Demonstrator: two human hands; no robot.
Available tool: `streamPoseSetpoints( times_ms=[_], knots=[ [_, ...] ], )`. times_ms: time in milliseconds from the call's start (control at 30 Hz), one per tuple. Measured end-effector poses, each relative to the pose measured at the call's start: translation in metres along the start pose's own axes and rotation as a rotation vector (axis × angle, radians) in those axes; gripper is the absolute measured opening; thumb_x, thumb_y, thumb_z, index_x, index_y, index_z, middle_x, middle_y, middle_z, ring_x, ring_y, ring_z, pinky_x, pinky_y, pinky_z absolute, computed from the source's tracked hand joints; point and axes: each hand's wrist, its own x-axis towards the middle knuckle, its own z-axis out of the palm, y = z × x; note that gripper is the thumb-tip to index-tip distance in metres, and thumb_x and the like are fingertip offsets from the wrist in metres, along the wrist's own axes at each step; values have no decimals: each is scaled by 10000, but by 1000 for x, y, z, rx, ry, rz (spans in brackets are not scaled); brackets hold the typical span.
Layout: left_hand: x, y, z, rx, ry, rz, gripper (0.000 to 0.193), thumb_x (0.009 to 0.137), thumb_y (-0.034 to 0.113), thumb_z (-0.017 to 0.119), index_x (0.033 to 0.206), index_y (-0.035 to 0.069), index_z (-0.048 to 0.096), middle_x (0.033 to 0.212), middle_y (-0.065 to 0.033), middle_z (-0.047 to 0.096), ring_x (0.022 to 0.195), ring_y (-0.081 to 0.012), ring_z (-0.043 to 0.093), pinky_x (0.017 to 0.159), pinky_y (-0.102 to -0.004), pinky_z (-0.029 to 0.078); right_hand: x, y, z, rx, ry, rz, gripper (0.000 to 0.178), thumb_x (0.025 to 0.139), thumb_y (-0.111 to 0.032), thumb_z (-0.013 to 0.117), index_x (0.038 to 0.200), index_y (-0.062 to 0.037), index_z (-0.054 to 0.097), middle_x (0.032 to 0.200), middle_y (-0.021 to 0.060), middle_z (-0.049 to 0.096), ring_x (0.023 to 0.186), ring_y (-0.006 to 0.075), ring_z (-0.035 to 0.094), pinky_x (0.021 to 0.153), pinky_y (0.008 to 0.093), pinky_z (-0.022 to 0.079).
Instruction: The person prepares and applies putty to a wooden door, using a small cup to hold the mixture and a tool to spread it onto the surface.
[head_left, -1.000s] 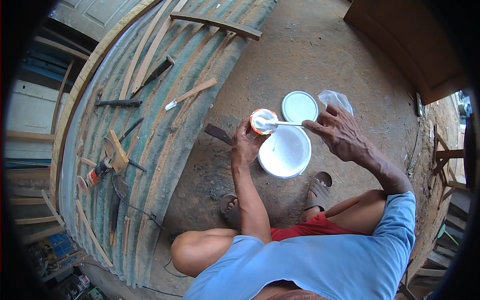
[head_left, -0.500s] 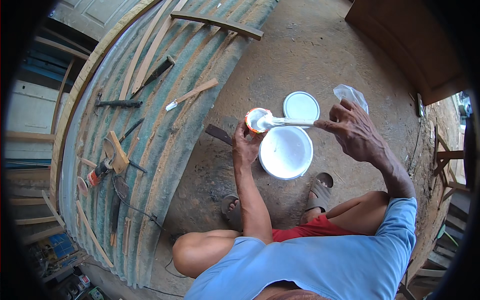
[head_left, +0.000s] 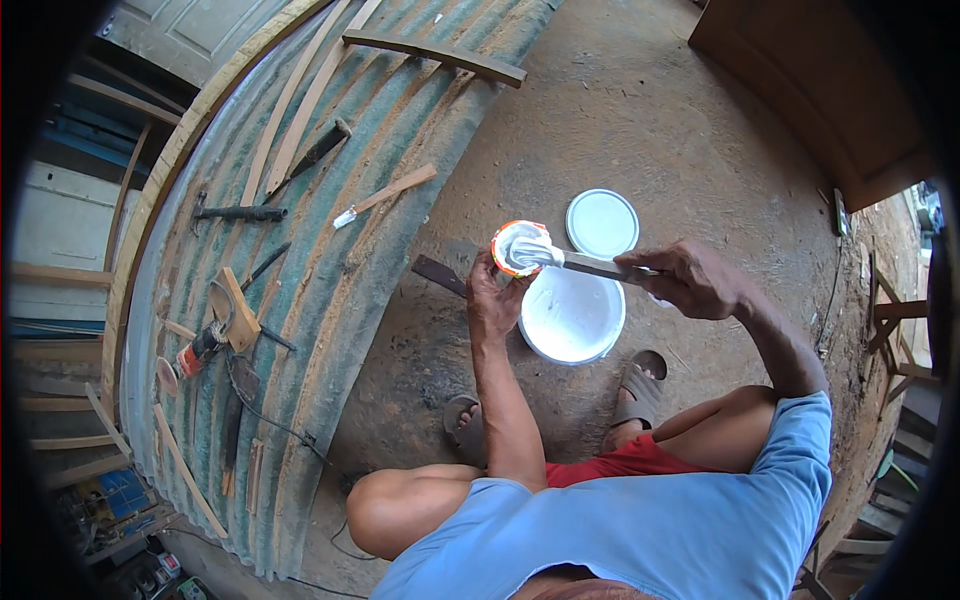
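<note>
Cup [head_left: 500, 238] of white paste sits above the floor, gripped by the left hand [head_left: 493, 303]. Leftmost, a power tool [head_left: 197, 347] and hammer [head_left: 243, 213] lie on the corrugated sheet [head_left: 330, 330], then a white-tipped wooden stick [head_left: 395, 189]. Beside the left hand lies a dark strip [head_left: 436, 272]. Next stand the white tub [head_left: 574, 357] and, beyond, its lid-like disc [head_left: 603, 222]. The spatula [head_left: 597, 266], in the right hand's [head_left: 700, 279] closed grip, crosses the tub's far edge, its coated end at the cup's mouth. Far right stands a brown panel [head_left: 820, 95].
</note>
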Motion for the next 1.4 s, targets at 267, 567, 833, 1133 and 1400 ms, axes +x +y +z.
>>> streamPoseSetpoints(
  times_ms=[267,567,833,1133,1400],
  knots=[
    [-2,5,-5,-72,78,-39,532,843,124,856,1283,-4,587,1225,-108,681,1137,-192,653,991,-342,536,-15,-8,-22,-74,-46,79,418,943,-92,594,1354,-30,635,1091,191,750,924,286,736,835,414,576],
    [7,1,2,-193,33,-94,592,813,202,893,1280,28,574,1167,-85,678,1006,-185,683,869,-372,607,-4,7,-22,-224,90,9,267,922,-83,574,1183,-29,595,984,183,671,928,350,661,796,468,499],
    [9,9,9,-129,5,-101,688,771,202,925,1311,11,545,1202,-85,667,1076,-183,661,945,-353,588,-5,6,-10,-225,260,-61,290,917,-140,698,1193,-58,665,1060,160,682,990,323,639,885,464,485],
    [2,12,5,-76,102,12,553,832,155,873,1276,-5,585,1214,-113,682,1120,-192,663,946,-337,578,-3,2,-3,-369,208,-65,275,882,-152,735,1145,-76,730,930,100,670,912,244,584,810,411,459],
    [5,13,5,-97,118,-39,571,816,150,882,1269,7,567,1211,-110,671,1144,-196,651,985,-353,544,-12,-3,-18,-263,192,-63,259,871,-93,709,1126,-49,707,878,117,680,838,287,641,766,423,503]
  ],
)
